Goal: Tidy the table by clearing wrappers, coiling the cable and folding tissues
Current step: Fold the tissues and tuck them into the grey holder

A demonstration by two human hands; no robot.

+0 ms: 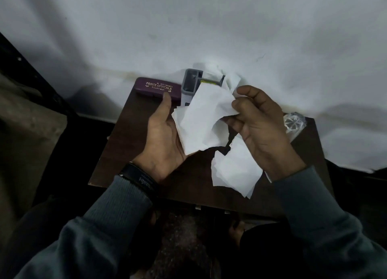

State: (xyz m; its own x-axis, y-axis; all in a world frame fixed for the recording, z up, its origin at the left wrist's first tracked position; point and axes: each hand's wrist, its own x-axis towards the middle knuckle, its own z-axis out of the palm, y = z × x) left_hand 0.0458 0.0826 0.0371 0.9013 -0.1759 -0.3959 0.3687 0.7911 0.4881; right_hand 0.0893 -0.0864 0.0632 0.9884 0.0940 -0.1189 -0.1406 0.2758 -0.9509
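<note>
step in hand: tissue folding. a crumpled white paper tissue (201,121) is held above the dark brown wooden table (129,153), draped over the upturned left hand (165,132). the left palm is flat, with the thumb stretched straight toward the maroon spectacle case (157,88). the left fingers are covered by the sheet, so nothing can be said of them. the right hand (257,127) is curled, and the tissue's right edge is pinched between thumb and fingertips.

a second white tissue (234,174) lies on the table just below the right hand. more white tissue (232,81) is bunched at the grey plastic holder (189,83) by the wall. a clear crinkled plastic wrapper (293,123) sits at the table's right edge, not yet cleared. no cable is seen.

to be done well:
- the sheet should be smoothed before any fold is made. the creases are heavy, and a fold laid over them will likely spring open.
- the pinched edge is best drawn outward gently, with the flat left palm used as backing. the paper looks thin, so a hard tug could tear it.
- corners should be matched, then the crease pressed on bare table, not in the air.
- the folded piece could be stacked on the second tissue.
</note>
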